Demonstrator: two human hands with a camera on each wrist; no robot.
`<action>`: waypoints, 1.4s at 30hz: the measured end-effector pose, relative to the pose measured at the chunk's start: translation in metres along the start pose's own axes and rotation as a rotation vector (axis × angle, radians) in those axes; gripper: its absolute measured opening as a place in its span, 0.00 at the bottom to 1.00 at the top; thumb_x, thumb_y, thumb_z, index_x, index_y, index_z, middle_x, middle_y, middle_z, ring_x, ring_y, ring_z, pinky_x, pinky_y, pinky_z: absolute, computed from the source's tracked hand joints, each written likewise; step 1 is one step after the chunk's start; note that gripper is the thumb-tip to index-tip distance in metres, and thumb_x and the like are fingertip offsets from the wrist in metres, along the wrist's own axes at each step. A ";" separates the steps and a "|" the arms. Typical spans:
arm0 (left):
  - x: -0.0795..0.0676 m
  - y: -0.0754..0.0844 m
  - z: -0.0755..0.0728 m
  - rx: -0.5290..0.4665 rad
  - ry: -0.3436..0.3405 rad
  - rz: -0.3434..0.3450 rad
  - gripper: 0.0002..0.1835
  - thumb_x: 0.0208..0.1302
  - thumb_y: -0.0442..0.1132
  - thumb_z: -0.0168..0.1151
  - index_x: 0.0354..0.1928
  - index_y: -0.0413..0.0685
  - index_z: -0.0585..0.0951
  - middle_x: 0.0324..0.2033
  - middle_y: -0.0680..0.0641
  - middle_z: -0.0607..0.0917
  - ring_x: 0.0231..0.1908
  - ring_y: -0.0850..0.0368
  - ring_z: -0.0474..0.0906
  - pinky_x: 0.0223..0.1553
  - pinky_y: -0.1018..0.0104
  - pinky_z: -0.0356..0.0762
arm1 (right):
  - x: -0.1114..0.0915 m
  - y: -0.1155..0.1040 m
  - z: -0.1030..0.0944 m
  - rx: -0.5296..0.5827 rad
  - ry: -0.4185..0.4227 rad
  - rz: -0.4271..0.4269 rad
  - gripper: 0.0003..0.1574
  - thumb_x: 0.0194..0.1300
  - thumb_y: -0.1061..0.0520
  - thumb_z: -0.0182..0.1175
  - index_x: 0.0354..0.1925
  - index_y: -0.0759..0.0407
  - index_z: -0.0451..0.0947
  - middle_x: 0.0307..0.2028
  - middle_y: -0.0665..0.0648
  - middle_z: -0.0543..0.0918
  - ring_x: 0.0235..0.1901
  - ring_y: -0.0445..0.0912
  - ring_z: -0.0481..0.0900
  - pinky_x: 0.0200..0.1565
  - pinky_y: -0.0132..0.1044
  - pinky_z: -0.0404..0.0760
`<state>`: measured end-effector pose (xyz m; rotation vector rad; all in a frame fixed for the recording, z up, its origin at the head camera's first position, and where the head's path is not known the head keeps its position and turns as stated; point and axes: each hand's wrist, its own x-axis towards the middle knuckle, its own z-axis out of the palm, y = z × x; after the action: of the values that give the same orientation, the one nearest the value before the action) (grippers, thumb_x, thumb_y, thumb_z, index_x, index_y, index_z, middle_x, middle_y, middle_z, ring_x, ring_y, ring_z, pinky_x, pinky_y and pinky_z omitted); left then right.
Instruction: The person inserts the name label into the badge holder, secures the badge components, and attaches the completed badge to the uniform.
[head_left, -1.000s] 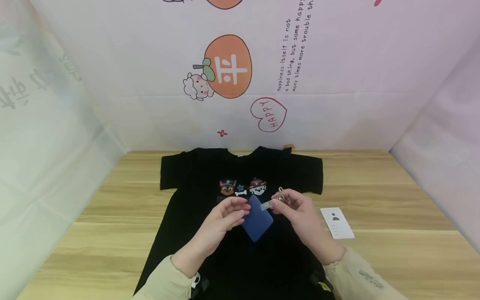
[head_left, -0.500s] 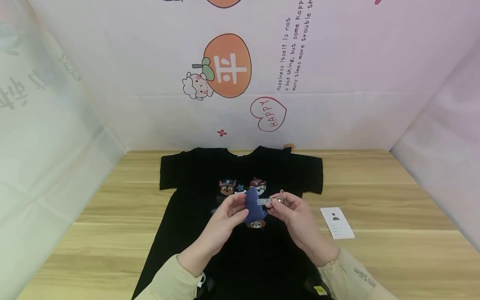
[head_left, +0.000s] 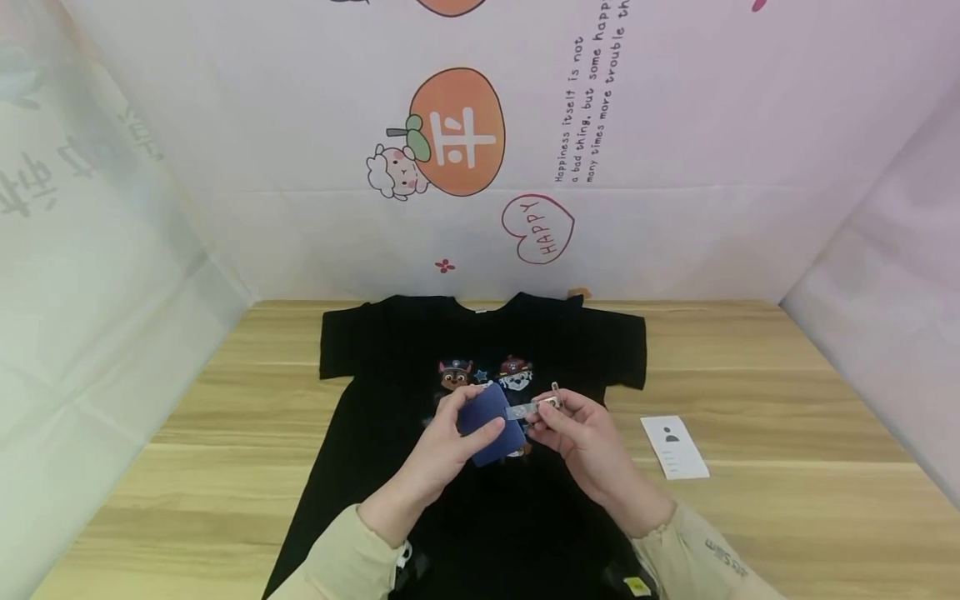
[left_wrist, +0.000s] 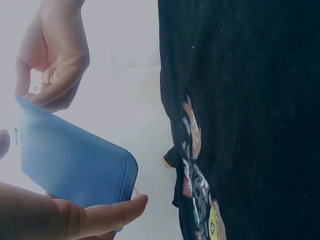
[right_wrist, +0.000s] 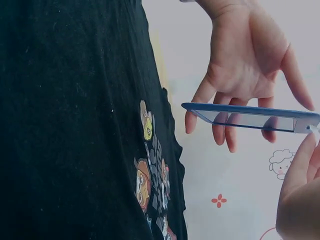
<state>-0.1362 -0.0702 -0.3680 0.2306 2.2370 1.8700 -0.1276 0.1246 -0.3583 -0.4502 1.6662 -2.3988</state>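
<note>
The blue card holder (head_left: 484, 407) was gripped by the left hand (head_left: 442, 442) above the black T-shirt (head_left: 517, 517); its clear strap (head_left: 518, 412) was pinched by the right hand (head_left: 587, 437), apparently near the metal clip (head_left: 552, 402).

Blue holder (left_wrist: 75, 155) between two hands
The left hand (left_wrist: 70, 219) grips its lower edge, the right hand (left_wrist: 59, 57) at its upper corner; dark shirt (left_wrist: 260, 120) with cartoon prints (left_wrist: 193, 132) alongside.

There is one holder (head_left: 483, 407), one clip (head_left: 551, 402), one card (head_left: 675, 450), one shirt (head_left: 495, 525).
</note>
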 end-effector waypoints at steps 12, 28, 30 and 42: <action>0.000 -0.001 0.001 0.036 0.008 0.000 0.21 0.64 0.47 0.60 0.56 0.47 0.71 0.59 0.42 0.67 0.57 0.44 0.64 0.50 0.53 0.74 | 0.001 -0.001 -0.007 0.068 -0.254 0.073 0.15 0.75 0.60 0.42 0.40 0.52 0.77 0.39 0.47 0.84 0.41 0.39 0.82 0.51 0.33 0.80; -0.003 0.002 0.006 -0.005 0.042 0.104 0.19 0.66 0.44 0.59 0.56 0.47 0.72 0.57 0.43 0.74 0.55 0.47 0.68 0.50 0.56 0.73 | -0.004 -0.008 0.000 0.175 -0.310 0.148 0.20 0.76 0.59 0.38 0.38 0.53 0.77 0.45 0.51 0.82 0.50 0.42 0.80 0.55 0.37 0.77; -0.003 0.002 0.006 -0.003 0.046 0.115 0.19 0.66 0.44 0.59 0.56 0.47 0.72 0.57 0.43 0.74 0.54 0.47 0.68 0.49 0.57 0.74 | -0.004 -0.009 0.001 0.163 -0.310 0.132 0.21 0.76 0.59 0.37 0.39 0.53 0.78 0.45 0.51 0.81 0.50 0.42 0.80 0.55 0.37 0.77; -0.013 0.011 0.007 0.050 -0.101 0.025 0.32 0.73 0.50 0.44 0.74 0.51 0.50 0.74 0.40 0.34 0.72 0.42 0.23 0.67 0.36 0.25 | -0.005 -0.007 0.007 0.121 -0.142 0.043 0.15 0.77 0.54 0.36 0.38 0.52 0.69 0.45 0.51 0.83 0.50 0.44 0.81 0.52 0.37 0.79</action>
<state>-0.1220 -0.0646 -0.3573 0.3550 2.2252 1.7747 -0.1203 0.1225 -0.3505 -0.5443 1.4481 -2.3604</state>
